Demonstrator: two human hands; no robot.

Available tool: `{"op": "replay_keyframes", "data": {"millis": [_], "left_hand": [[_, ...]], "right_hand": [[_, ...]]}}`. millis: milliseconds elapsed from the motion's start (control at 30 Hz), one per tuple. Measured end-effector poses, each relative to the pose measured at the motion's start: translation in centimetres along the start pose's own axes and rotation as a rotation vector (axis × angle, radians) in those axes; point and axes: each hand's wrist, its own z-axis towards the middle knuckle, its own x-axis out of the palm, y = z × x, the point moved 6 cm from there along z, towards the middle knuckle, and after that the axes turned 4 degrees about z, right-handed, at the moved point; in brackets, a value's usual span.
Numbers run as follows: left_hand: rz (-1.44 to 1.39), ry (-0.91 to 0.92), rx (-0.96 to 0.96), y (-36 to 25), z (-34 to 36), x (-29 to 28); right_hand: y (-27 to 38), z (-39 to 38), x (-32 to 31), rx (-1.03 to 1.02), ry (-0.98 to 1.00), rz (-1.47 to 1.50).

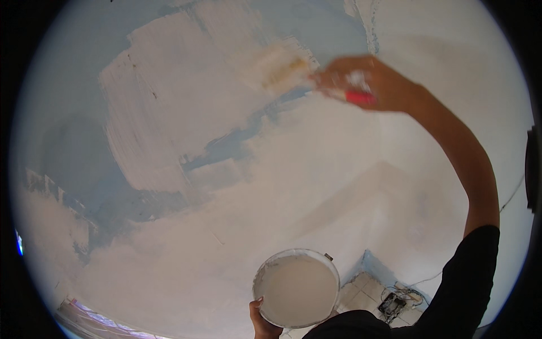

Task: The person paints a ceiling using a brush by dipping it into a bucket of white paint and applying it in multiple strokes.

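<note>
My right hand [361,85] is raised against the wall, its fingers closed round a wide paintbrush [288,72] with a pinkish-red handle end. Motion smears the brush, but its pale bristles appear to lie on or very near the wall. White paint marks the back of that hand. Low in the view, my left hand [264,322] grips the rim of a round bucket [337,282], thumb over the edge. Off-white paint [299,288] fills much of what shows inside it. The wall [164,101] is light blue, covered over large parts by white brushed paint.
A blue unpainted strip [226,148] runs between white patches. At the lower right, a tiled floor [361,288] bears a dark box [391,305] with tangled cables. A dark object [531,169] stands at the far right edge. A bright opening [101,319] shows at lower left.
</note>
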Motion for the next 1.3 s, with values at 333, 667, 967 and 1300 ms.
{"op": "replay_keyframes", "data": {"millis": [333, 667, 967, 1300], "left_hand": [[0.012, -0.032, -0.006, -0.3, 0.3, -0.3], [0.007, -0.024, 0.04, 0.2, 0.2, -0.4], [0.019, -0.032, 0.036, 0.3, 0.5, -1.0], [0.091, -0.047, 0.011, -0.9, 0.3, -0.7]], "right_hand": [[-0.7, 0.2, -2.8, 0.321, 0.011, -0.049], [-3.9, 8.0, -11.4, 0.07, -0.231, 0.104], [-2.1, 1.8, -3.2, 0.133, -0.085, 0.084], [-2.9, 1.1, -3.1, 0.358, 0.174, 0.142]]}}
